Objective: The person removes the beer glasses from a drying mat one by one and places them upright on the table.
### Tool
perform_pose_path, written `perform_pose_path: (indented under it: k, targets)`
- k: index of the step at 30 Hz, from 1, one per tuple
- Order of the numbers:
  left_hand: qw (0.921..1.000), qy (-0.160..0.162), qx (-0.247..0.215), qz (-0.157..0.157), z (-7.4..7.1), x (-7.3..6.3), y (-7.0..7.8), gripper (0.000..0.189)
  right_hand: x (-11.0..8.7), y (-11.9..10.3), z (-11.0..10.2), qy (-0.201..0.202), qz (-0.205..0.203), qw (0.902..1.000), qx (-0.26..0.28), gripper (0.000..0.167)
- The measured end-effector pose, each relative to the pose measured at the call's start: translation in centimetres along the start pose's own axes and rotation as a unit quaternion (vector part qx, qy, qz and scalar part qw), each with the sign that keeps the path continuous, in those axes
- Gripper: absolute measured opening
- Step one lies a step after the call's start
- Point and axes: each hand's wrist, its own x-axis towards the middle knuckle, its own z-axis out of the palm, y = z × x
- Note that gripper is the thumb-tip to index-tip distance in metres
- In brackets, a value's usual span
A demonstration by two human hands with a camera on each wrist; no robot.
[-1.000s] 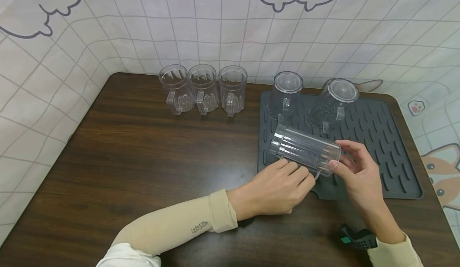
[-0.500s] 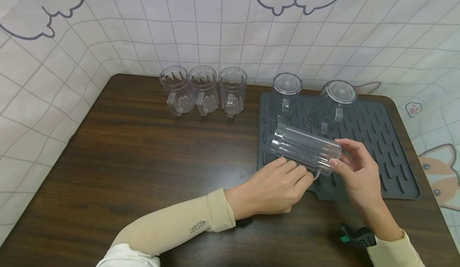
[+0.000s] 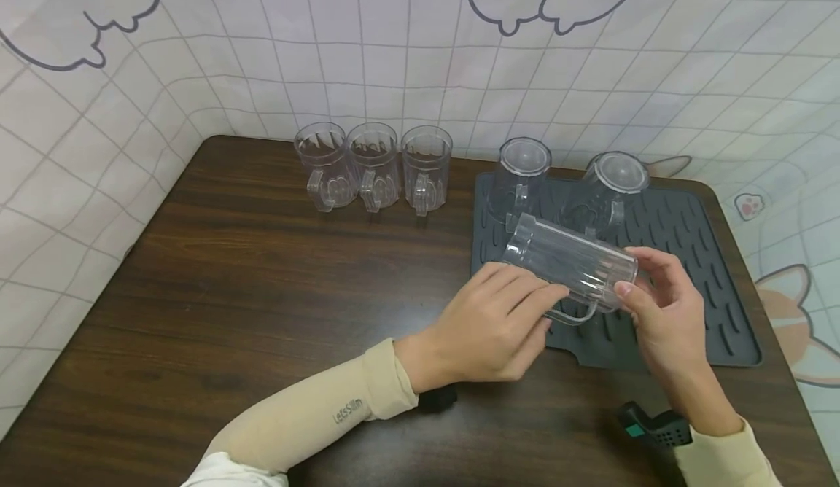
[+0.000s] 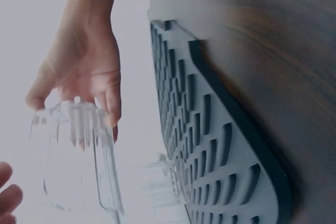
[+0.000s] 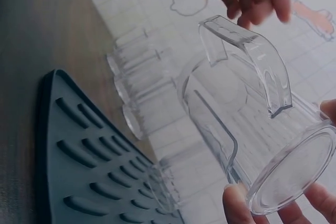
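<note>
1. We judge the step in hand to be turning or regripping the clear mug (image 3: 571, 257): our right hand (image 3: 672, 312) clamps its base between thumb and fingers, holding it tilted above the mat (image 3: 722, 297).
2. Our left hand (image 3: 488, 326) hangs just beside the handle (image 5: 236, 32), fingers loosely bent, gripping nothing.
3. The next move probably calls for steady right-hand support; matching the upturned mugs (image 3: 525, 173) beyond that hand would need the mouth down. Upright mugs (image 3: 374, 159) stand beyond our left hand.
4. The mug looks rigid and transparent, ribbed lengthwise, with an angular loop handle.
5. Below, the mat is grey with short curved ridges; the table (image 3: 262, 283) shows dark, faintly glossy woodgrain.
</note>
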Motion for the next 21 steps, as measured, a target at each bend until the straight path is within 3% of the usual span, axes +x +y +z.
perform_pose_path:
  k: [4,7,9,12,14,16,18,21]
  targets:
    - [0.9949,0.048,-0.066,-0.059,-0.4,-0.7,-0.9,0.032,0.3,-0.5,0.0,0.013,0.010,0.9998,0.012,0.044]
    - [0.9818,0.062,-0.135,-0.118,-0.6,-1.1,-1.4,0.027,0.6,-0.9,0.1,0.021,0.002,0.9992,0.034,0.044]
    - [0.9663,0.062,-0.188,-0.164,-0.7,-1.4,-1.6,0.023,0.8,-1.1,0.1,0.021,-0.007,0.9986,0.047,0.045]
    - [0.9287,0.057,-0.276,-0.241,-0.7,-1.8,-1.9,0.018,1.0,-1.4,0.3,0.017,-0.017,0.9979,0.061,0.045]
    - [0.8921,0.053,-0.338,-0.295,-0.7,-2.0,-2.1,0.015,1.1,-1.5,0.4,0.013,-0.020,0.9974,0.068,0.045]
    - [0.8437,0.052,-0.402,-0.352,-0.6,-2.0,-2.1,0.015,1.2,-1.6,0.5,0.009,-0.023,0.9966,0.078,0.045]
    - [0.7888,0.056,-0.459,-0.405,-0.5,-1.9,-2.2,0.017,1.3,-1.7,0.7,0.009,-0.025,0.9953,0.093,0.044]
    - [0.6987,0.072,-0.539,-0.465,-0.1,-1.7,-2.3,0.021,1.3,-1.7,1.1,0.015,-0.029,0.9934,0.110,0.042]
